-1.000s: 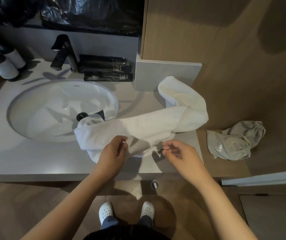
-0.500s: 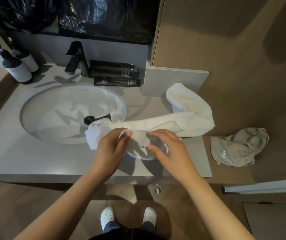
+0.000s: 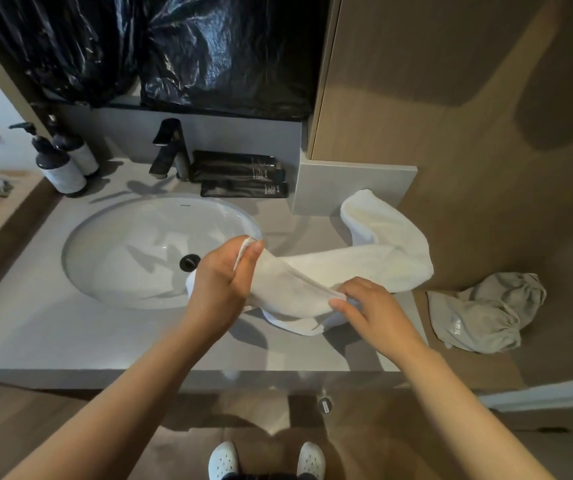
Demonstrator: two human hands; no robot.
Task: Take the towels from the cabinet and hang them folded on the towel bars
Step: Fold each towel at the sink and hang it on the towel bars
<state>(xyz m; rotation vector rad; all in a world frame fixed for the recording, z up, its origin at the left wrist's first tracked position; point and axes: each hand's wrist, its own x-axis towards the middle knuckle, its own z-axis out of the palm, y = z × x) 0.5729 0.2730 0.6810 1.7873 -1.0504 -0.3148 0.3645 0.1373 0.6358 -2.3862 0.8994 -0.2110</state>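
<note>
A white towel (image 3: 378,261) lies crumpled across the grey vanity counter (image 3: 35,327), stretching from the sink's right rim toward the wall block at the right. My left hand (image 3: 222,282) pinches one corner of it and lifts that corner above the sink's edge. My right hand (image 3: 368,303) pinches the towel's near edge a little lower and to the right. The edge between my hands is pulled fairly taut. No towel bar or cabinet is in view.
A white oval sink (image 3: 132,258) with a black faucet (image 3: 170,150) sits left of the towel. Two pump bottles (image 3: 63,168) stand at the back left, black tubes (image 3: 243,178) behind the sink. A grey crumpled cloth (image 3: 482,313) lies on the wooden ledge at right.
My hands went from close together on the bunched towel to spread apart. The left hand has raised a corner above the sink rim, and the towel's near edge is drawn out between them.
</note>
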